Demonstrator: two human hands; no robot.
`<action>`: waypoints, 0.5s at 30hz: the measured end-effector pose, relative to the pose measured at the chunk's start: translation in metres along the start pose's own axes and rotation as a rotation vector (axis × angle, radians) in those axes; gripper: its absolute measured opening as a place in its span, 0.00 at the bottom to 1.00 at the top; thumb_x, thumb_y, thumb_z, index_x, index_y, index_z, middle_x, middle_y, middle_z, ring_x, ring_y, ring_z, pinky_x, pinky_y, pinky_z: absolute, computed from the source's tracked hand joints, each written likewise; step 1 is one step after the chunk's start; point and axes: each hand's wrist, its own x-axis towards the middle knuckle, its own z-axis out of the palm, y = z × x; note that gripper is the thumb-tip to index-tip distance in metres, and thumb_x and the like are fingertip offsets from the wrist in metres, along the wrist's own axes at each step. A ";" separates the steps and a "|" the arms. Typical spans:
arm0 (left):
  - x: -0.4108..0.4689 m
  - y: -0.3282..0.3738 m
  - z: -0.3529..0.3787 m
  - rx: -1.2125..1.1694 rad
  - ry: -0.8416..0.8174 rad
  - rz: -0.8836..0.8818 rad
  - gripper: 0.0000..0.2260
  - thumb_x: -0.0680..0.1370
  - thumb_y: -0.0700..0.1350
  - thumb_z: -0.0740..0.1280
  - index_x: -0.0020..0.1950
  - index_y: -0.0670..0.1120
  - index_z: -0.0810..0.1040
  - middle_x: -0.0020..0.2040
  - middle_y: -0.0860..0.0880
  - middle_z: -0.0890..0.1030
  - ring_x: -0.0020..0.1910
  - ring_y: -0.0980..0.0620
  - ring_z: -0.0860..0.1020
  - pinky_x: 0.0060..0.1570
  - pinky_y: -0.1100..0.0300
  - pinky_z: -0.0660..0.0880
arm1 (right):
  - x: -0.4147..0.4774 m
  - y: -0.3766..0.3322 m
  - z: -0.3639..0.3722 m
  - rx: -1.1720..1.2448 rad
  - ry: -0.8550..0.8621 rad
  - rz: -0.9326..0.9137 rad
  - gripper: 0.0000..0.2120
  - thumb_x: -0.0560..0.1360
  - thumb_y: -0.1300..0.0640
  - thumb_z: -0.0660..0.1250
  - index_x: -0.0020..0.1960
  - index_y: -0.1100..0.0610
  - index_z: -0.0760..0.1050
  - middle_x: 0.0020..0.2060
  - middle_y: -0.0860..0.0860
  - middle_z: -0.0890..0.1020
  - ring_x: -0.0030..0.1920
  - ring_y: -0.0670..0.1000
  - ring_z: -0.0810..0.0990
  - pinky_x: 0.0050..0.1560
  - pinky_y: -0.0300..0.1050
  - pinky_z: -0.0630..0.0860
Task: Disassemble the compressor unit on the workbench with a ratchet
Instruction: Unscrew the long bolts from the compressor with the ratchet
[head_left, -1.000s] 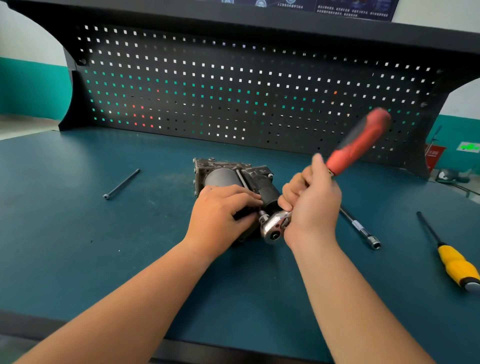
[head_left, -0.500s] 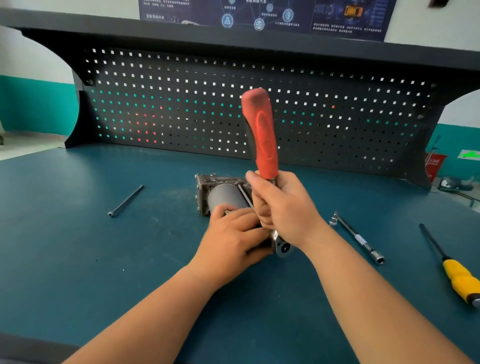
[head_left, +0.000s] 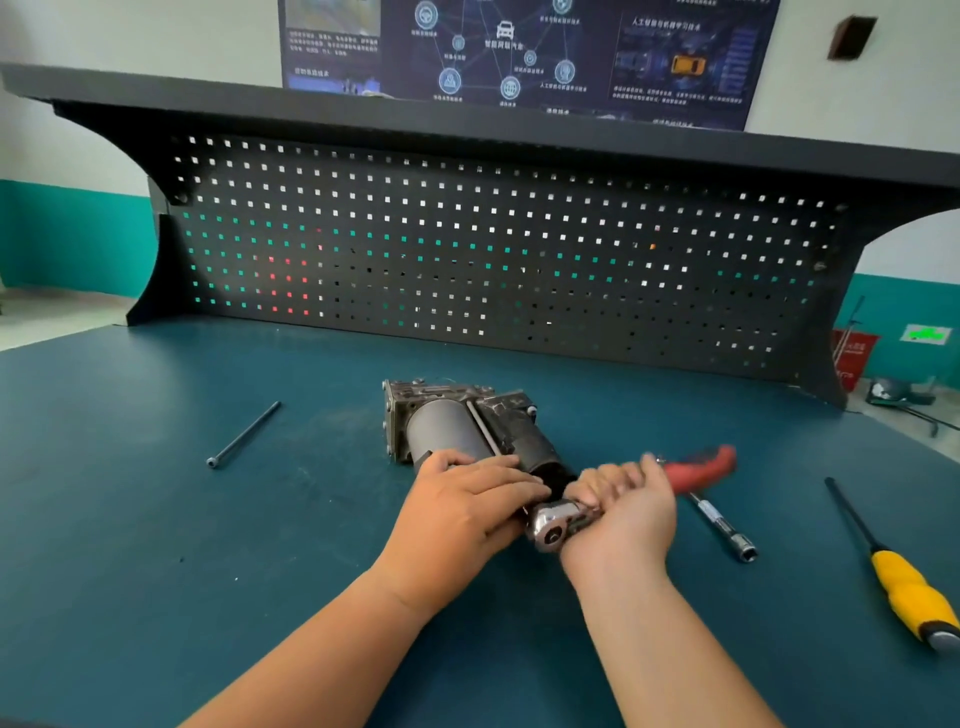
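The compressor unit (head_left: 457, 431) lies on its side near the middle of the workbench (head_left: 156, 545), its cylindrical motor body running from the back toward the front edge. That puts its near end face, where the fastener appears to sit, toward the person.

The left hand (head_left: 462, 506) lies over the near end of the motor body with its fingers fairly straight and spread, pressing down rather than gripping. This is probably to stop the round housing from rolling or sliding under torque.

The right hand (head_left: 623, 512) is wrapped round the ratchet (head_left: 550, 526) close to its chrome head, which sits against the near end of the unit. The red handle points away to the right, low over the bench. Holding so close to the head gives little leverage, so the fastener is probably already turning easily. The socket and the fastener are hidden.

A long bolt (head_left: 244, 434) lies apart toward the left edge, likely already drawn from the unit. An extension bar (head_left: 722, 527) and a yellow-handled screwdriver (head_left: 893, 571) lie toward the right edge, within reach of the tool hand.
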 end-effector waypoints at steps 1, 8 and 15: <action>0.000 -0.001 0.001 -0.008 0.019 -0.008 0.12 0.71 0.47 0.63 0.46 0.47 0.85 0.46 0.54 0.84 0.50 0.54 0.82 0.47 0.58 0.67 | 0.000 -0.001 0.005 -0.091 -0.059 -0.032 0.19 0.80 0.53 0.55 0.31 0.52 0.56 0.20 0.45 0.58 0.18 0.44 0.56 0.17 0.35 0.56; 0.000 -0.002 0.008 0.025 0.150 0.004 0.05 0.69 0.45 0.64 0.44 0.50 0.76 0.44 0.57 0.78 0.40 0.57 0.70 0.43 0.59 0.67 | -0.015 0.005 0.043 -0.963 -0.772 -0.148 0.26 0.80 0.60 0.58 0.24 0.50 0.61 0.19 0.44 0.60 0.19 0.43 0.56 0.20 0.33 0.56; -0.001 -0.003 0.005 0.069 0.147 0.059 0.10 0.70 0.45 0.64 0.33 0.46 0.82 0.34 0.53 0.81 0.40 0.57 0.72 0.53 0.52 0.67 | -0.015 0.000 0.052 -1.223 -1.049 -0.018 0.21 0.80 0.58 0.60 0.29 0.53 0.62 0.19 0.44 0.63 0.19 0.41 0.59 0.21 0.32 0.58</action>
